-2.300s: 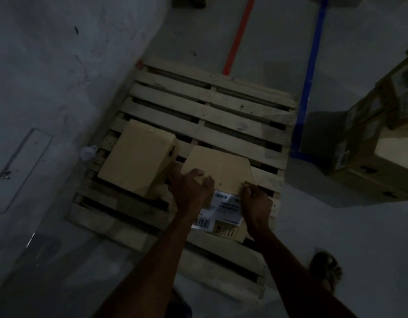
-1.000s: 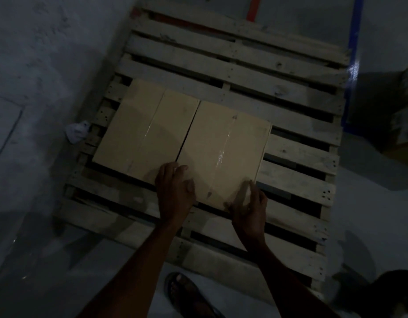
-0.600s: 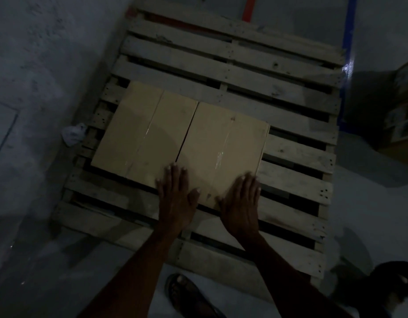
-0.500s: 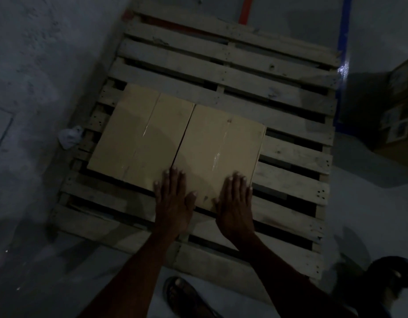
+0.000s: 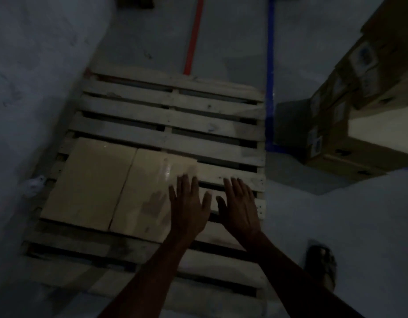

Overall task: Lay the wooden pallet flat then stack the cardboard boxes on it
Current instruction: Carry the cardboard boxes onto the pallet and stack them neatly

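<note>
The wooden pallet (image 5: pixel 175 118) lies flat on the grey floor beside a wall. Two cardboard boxes sit side by side on its near left part: the left box (image 5: pixel 88 182) and the right box (image 5: pixel 148 191), edges touching. My left hand (image 5: pixel 189 203) hovers with fingers spread over the right box's right edge. My right hand (image 5: pixel 239 205) is open over the bare slats to the right of the boxes. Neither hand holds anything.
A stack of cardboard boxes (image 5: pixel 359 106) stands on the floor at the right. A blue floor line (image 5: pixel 270 65) and a red floor line (image 5: pixel 194 37) run away from the pallet. A crumpled white scrap (image 5: pixel 34 183) lies at the pallet's left. A sandalled foot (image 5: pixel 322 265) is at lower right.
Both hands have come off the right box and drifted right with fingers spread. The view has swung up and right, bringing the box stack into sight.
</note>
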Tool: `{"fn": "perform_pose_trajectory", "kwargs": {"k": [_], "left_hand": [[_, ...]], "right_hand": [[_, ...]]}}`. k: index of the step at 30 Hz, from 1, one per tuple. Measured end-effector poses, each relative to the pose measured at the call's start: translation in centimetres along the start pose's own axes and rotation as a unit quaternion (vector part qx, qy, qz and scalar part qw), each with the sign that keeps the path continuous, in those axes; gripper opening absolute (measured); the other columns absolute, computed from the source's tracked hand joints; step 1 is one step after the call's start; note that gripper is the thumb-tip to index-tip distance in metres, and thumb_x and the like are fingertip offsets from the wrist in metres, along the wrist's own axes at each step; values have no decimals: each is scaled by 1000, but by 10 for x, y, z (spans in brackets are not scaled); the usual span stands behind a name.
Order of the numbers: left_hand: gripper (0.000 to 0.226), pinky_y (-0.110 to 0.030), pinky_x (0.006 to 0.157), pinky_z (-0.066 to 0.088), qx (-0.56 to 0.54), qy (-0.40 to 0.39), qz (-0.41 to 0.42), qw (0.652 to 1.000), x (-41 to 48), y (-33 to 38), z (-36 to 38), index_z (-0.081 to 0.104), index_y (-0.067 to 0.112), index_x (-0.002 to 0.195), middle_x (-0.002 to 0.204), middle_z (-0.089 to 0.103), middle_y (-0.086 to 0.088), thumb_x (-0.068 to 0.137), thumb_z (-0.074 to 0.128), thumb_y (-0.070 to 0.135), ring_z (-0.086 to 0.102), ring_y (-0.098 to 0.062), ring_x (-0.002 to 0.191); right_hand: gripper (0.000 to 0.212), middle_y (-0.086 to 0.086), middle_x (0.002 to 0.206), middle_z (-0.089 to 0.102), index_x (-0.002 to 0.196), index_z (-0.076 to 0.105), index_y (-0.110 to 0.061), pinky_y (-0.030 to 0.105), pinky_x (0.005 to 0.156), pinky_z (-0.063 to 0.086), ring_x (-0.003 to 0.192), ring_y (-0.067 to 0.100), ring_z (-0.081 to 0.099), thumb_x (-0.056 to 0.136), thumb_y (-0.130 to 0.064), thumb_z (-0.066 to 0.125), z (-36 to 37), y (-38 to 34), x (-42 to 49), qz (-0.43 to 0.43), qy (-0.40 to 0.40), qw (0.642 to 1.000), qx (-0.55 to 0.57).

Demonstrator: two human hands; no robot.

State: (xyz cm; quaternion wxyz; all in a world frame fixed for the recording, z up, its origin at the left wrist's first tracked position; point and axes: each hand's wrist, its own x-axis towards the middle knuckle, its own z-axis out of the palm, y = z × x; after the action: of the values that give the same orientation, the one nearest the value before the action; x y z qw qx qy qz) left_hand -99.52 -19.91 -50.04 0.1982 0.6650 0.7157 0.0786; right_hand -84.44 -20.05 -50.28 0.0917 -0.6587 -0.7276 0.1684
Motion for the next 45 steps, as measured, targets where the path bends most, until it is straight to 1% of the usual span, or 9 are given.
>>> {"fn": "perform_pose_trajectory", "kwargs": {"k": [8, 11, 14, 20, 28, 33, 36, 40, 45], "left_hand": [[76, -55, 119, 27, -59, 24, 112, 992, 78, 266, -6, 45, 12, 149, 154, 44, -13, 98, 26, 64, 35, -33, 146], [76, -54, 121, 23, -78, 8, 127, 989, 106, 366, 8, 33, 16, 156, 163, 32, -11, 100, 27, 66, 24, -29, 151], [73, -51, 126, 11, -85, -12, 134, 987, 128, 441, 32, 25, 20, 160, 168, 17, -7, 102, 29, 64, 9, -25, 156], [77, -54, 126, 11, -82, -24, 143, 986, 167, 530, 66, 27, 19, 159, 168, 17, -9, 100, 27, 68, 9, -26, 156], [66, -41, 116, 30, -143, 64, 181, 971, 246, 606, -7, 38, 16, 153, 151, 39, -6, 102, 39, 58, 35, -23, 140], [59, -39, 108, 35, -189, 104, 162, 963, 320, 621, -53, 44, 23, 149, 136, 42, -4, 101, 45, 58, 40, -19, 128], [64, -48, 112, 34, -174, 102, 163, 966, 374, 632, -64, 43, 23, 150, 142, 39, -6, 99, 45, 62, 35, -22, 134], [76, -51, 124, 12, -74, 19, 199, 977, 437, 654, -68, 30, 26, 158, 167, 15, -4, 96, 42, 69, 6, -25, 154], [105, -56, 125, -1, 15, -63, 227, 972, 489, 678, -65, 17, 25, 161, 170, 0, -8, 80, 55, 81, -6, -28, 156]], "right_hand": [[67, 21, 158, 36, 154, 35, -7, 48, 117, 30, 147, 37, 32, 98, -34, 60, -181, 198, 31, 105, 130, 986, -4], [73, 21, 160, 30, 157, 28, -10, 47, 117, 27, 149, 38, 25, 96, -32, 62, -238, 278, 46, 131, 147, 980, -1], [73, 23, 161, 26, 157, 27, -11, 52, 120, 26, 150, 40, 21, 97, -37, 59, -274, 346, 62, 158, 140, 977, 3], [72, 25, 161, 26, 157, 28, -12, 53, 119, 25, 149, 41, 23, 98, -42, 57, -314, 443, 93, 170, 136, 976, 0], [74, 11, 168, 13, 161, 11, -29, 43, 122, 18, 154, 24, 13, 101, -53, 47, -406, 454, 163, 154, 188, 960, 141], [70, -7, 149, 44, 159, 22, -20, 12, 105, 31, 126, -1, 39, 102, -56, 43, -444, 439, 219, 250, 197, 871, 374], [86, -1, 163, 29, 161, 12, -21, 39, 120, 26, 147, 21, 31, 96, -67, 45, -451, 440, 262, 295, 200, 839, 412], [99, 1, 169, 8, 161, -9, -25, 42, 121, 18, 152, 25, 17, 94, -67, 51, -449, 439, 306, 372, 192, 814, 402], [108, 12, 167, -13, 157, -20, -35, 52, 122, 20, 153, 38, 9, 90, -64, 59, -454, 438, 331, 453, 177, 786, 382]]}}
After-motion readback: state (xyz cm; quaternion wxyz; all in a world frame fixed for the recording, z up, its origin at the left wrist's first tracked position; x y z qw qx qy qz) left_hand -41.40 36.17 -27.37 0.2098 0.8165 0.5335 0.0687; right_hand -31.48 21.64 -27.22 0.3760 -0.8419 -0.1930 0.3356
